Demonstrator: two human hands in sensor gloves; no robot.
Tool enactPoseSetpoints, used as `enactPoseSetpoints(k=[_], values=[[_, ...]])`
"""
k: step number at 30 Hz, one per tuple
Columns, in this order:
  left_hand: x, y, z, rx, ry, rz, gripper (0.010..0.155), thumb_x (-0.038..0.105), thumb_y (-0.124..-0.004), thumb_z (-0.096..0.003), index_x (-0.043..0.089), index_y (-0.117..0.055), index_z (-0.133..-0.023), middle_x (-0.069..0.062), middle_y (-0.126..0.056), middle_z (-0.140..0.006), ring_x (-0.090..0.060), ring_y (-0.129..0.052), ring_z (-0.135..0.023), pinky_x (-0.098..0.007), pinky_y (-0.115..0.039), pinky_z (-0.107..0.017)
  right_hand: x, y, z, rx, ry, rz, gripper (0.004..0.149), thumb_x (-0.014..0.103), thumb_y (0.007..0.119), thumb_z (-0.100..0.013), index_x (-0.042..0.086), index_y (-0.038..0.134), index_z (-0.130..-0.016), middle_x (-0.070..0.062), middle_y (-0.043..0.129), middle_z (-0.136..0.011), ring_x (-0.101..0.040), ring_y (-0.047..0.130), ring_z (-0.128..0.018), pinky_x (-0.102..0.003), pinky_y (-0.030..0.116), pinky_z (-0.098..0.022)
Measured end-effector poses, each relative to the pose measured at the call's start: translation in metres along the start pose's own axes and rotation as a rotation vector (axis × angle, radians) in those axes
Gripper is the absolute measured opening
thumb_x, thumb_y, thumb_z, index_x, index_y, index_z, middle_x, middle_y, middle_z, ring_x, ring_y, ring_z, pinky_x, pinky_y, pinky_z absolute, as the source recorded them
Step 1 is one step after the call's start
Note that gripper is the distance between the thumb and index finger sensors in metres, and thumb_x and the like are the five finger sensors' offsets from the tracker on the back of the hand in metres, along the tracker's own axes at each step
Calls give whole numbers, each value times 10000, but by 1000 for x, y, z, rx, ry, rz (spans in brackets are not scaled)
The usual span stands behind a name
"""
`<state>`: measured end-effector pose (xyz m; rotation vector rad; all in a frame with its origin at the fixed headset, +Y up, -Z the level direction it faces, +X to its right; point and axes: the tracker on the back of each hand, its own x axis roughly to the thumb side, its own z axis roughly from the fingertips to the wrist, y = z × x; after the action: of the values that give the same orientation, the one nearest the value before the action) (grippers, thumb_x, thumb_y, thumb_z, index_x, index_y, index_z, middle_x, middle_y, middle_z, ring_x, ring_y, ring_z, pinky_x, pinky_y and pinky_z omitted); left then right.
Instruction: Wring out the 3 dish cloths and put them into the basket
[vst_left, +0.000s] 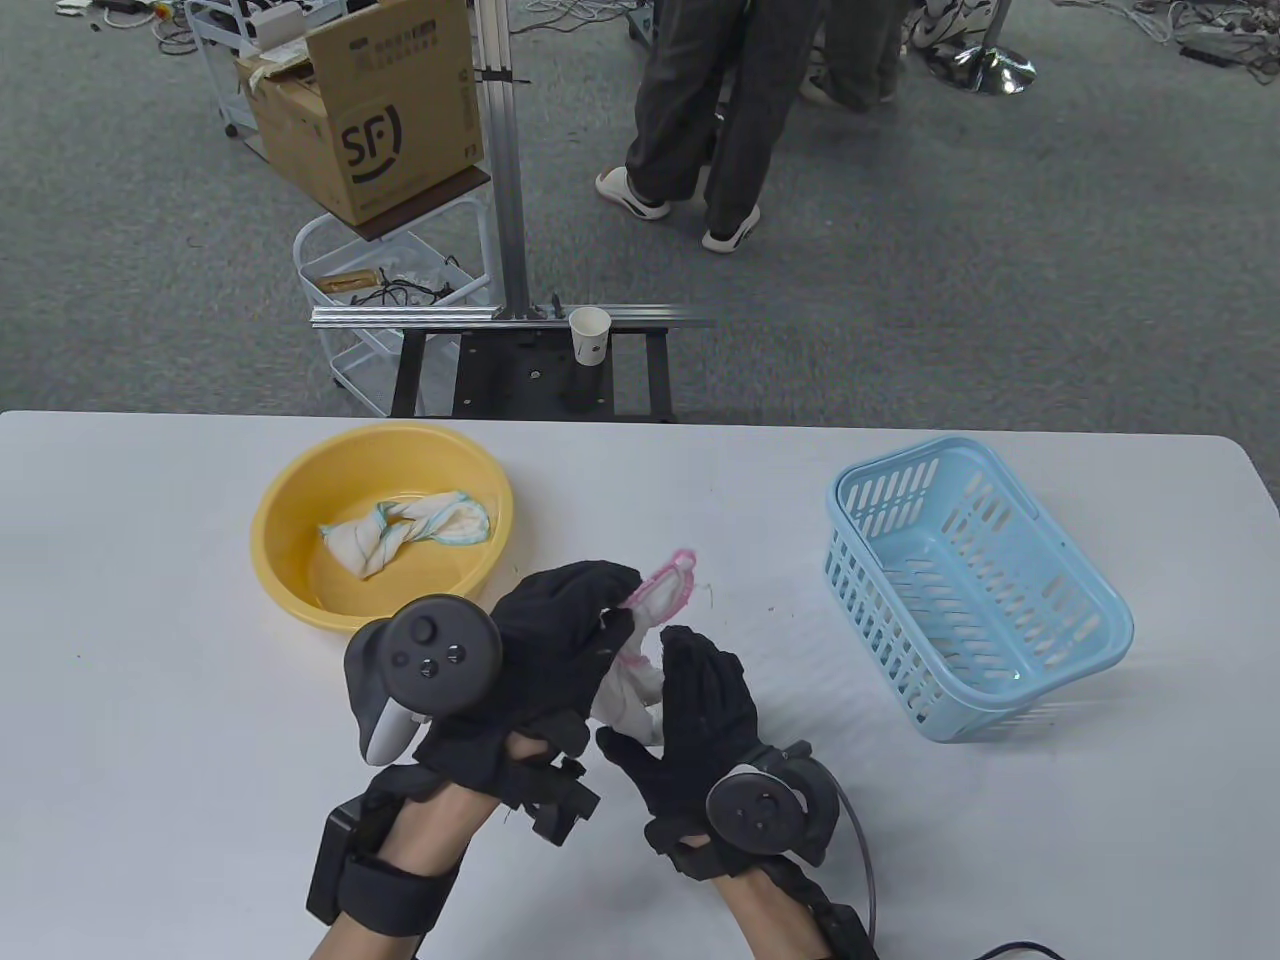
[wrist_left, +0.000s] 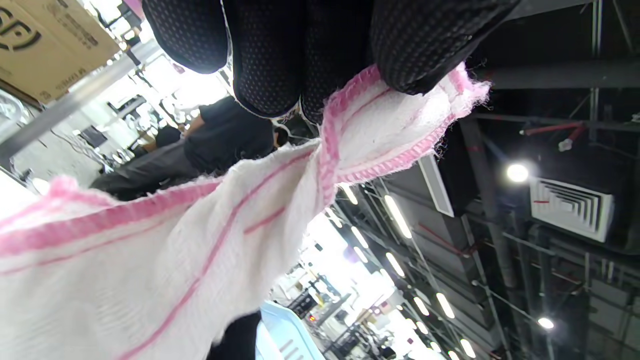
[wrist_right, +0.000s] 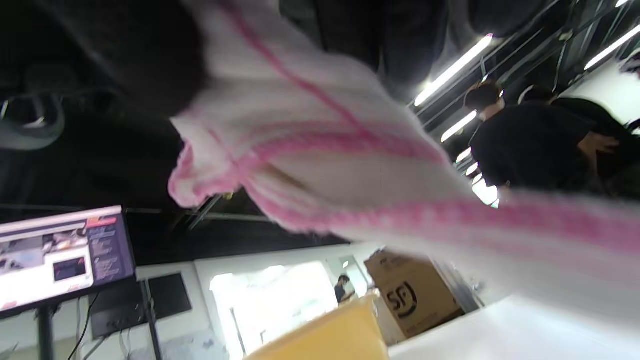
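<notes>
Over white table: left hand grips pink-striped cloth; right hand flat.

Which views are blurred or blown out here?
Table view: sharp, evenly lit, soft shadows under the basket. Left wrist view: pink-striped cloth crisp, but windows and ceiling lights behind are blown out. Right wrist view: motion-blurred throughout, the cloth smeared, glove fingers dark and soft.

Both hands wore black gloves with a fine dotted weave, the left hand carrying a dark round tracker with three buttons and a white grip, the right hand a similar tracker trailing a black cable, above bare forearms strapped with black bands.
</notes>
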<state>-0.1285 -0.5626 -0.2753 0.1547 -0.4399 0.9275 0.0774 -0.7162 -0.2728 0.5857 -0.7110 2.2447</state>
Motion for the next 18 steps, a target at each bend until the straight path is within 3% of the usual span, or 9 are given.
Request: enactPoseSetpoints(k=[3,6,11,18], values=[[-2,-3,6,-3,-24,44,467,392,-800,-497,329,-769,-959,76,-786,-990,-259,-812,-928,-542,-638,-732,-10,-6,0,-67,92,-76,712,452,825,-499,97,505,-1026,-148,848,-885,-429,841,-825,-643,637,-640],[-7,-4,11,-6,-45,92,467,388,-801,-497,326,-770,-959,73,-788,-989,-258,-814,-928,-542,-640,-732,-20,-11,0,-107,164,-121,580,379,854,-492,83,678,-959,-125,964,-744,-405,938,-718,-617,701,-606],[-23,-9,19,-29,-58,175,465,384,-801,-498,328,-770,-959,74,-785,-993,-259,-810,-933,-544,-637,-736,-30,-19,1,-184,264,-169,474,338,874,-484,90,796,-880,-100,1000,-645,-374,982,-648,-601,739,-575],[-61,-26,29,-12,-4,289,465,375,-805,-498,326,-773,-959,72,-784,-995,-261,-808,-934,-547,-632,-738,-50,-30,8,-310,463,-310,462,346,867,-487,86,811,-864,-92,1012,-615,-360,1006,-609,-589,766,-550]])
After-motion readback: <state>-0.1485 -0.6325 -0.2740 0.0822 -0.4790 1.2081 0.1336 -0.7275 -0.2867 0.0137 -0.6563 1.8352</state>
